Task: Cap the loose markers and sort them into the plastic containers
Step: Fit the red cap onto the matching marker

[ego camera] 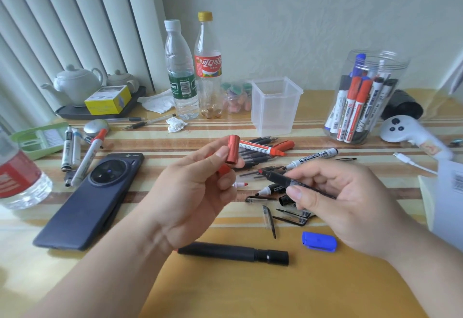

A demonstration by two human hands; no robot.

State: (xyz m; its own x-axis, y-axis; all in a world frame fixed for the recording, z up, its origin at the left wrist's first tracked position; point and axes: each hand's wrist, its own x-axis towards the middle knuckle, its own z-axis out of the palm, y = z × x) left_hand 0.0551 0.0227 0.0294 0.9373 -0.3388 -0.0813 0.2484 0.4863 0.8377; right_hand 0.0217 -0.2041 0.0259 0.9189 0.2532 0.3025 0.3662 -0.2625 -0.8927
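Observation:
My left hand (pixel 198 187) pinches a red marker cap (pixel 232 152) between thumb and fingers, its open end facing down. My right hand (pixel 333 200) holds an uncapped dark-barrelled marker (pixel 288 179) with a red tip pointing left toward the cap, a short gap apart. Under both hands lies a heap of loose markers and pens (pixel 263 157), among them a red-and-white marker (pixel 260 147) and a white one (pixel 313 158). A square translucent container (pixel 275 107) stands behind the heap. A round clear jar (pixel 363 99) at the right holds several capped markers.
A dark phone (pixel 92 200) lies to the left, with a few markers (pixel 77 157) beyond it. A black capped marker (pixel 235 252) and a blue cap (pixel 318 241) lie near the front. Two bottles (pixel 193 67), a teapot tray (pixel 75 87) and a white controller (pixel 411 132) stand further back.

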